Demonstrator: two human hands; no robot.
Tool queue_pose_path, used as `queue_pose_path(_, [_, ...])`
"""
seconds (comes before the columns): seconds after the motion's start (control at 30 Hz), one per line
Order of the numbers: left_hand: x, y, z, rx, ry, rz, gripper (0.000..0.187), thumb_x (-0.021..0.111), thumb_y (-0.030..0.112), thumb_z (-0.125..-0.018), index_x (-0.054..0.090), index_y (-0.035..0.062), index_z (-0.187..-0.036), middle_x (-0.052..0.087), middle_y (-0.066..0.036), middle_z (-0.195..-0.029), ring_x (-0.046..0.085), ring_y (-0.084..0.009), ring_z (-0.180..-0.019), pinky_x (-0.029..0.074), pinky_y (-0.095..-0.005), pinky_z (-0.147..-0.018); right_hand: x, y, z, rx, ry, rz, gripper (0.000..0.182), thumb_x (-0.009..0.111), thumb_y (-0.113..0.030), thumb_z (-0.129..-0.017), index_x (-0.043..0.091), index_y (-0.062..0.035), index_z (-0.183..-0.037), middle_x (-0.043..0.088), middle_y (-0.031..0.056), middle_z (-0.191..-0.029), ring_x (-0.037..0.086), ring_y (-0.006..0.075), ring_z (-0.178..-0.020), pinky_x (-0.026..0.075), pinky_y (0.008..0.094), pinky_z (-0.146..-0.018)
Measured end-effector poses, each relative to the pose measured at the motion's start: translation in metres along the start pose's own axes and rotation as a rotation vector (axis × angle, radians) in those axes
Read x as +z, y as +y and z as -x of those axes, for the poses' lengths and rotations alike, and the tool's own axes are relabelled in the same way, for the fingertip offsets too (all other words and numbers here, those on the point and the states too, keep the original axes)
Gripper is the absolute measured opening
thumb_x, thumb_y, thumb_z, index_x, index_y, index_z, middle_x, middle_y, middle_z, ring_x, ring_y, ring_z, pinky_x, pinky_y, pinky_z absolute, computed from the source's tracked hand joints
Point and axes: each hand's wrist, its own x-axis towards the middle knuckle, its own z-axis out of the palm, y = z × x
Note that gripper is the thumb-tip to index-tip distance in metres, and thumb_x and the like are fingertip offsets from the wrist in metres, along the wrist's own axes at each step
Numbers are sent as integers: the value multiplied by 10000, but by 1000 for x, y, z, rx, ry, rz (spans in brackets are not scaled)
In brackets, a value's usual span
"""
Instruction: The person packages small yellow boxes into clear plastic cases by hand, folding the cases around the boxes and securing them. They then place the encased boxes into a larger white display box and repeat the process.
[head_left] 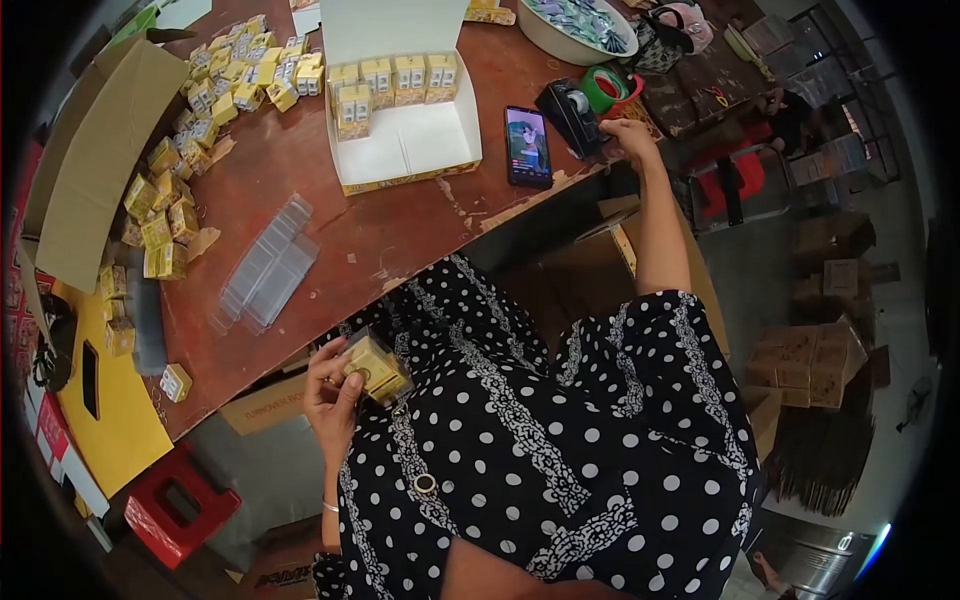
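My left hand point(335, 392) is closed around a small yellow box point(372, 368) in clear plastic, close to my body. My right hand point(630, 140) reaches to the black tape dispenser point(572, 115) at the table's right edge; its fingertips are too small to make out. An open white carton point(430, 140) holds several small yellow boxes along its back and left side. Clear plastic sleeves point(272, 270) lie on the red-brown table point(400, 240). Many more yellow boxes point(240, 75) are heaped at the upper left.
A lit phone point(527, 147) lies between carton and dispenser. Behind are green and red tape rolls point(605, 90) and a white basin point(575, 35) of packets. A cardboard flap point(105, 160) stands left. A red stool point(180, 507) is below; a person point(790, 115) is far right.
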Motion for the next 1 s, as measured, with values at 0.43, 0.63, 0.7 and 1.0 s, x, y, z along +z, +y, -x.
queue_pose_path(0.43, [1,-7,-2,-76,7,87,234,751,83,-919,665,40,-1133,554,-161,-1390,591,-206,-1195,517,-329,-975,-9,26,6,-66,-115,-291,199,630,-163,-1001,681,19,-1064,687,93,-1086,692,191,-933,646,365,-804])
queue_pose_path(0.63, [-1,-12,-5,-86,-28,89,235,750,81,-920,664,34,-1133,553,-172,-1387,578,-207,-1213,505,-335,-988,3,61,12,-223,-37,-597,181,669,-131,-982,652,46,-1017,673,87,-1049,687,192,-962,630,353,-853])
queue_pose_path(0.7, [1,-10,-5,-67,-38,90,236,750,79,-920,664,34,-1134,554,-173,-1386,575,-209,-1217,501,-334,-990,8,65,14,-223,16,-537,162,697,-111,-964,651,40,-1001,674,80,-1021,690,184,-919,626,332,-831])
queue_pose_path(1.0, [16,4,-15,-24,-21,109,254,718,-2,-900,655,14,-1145,517,-156,-1410,581,-206,-1214,495,-328,-1011,-2,91,-15,-646,452,251,187,757,-176,-902,717,6,-908,735,60,-918,678,138,-774,538,296,-727])
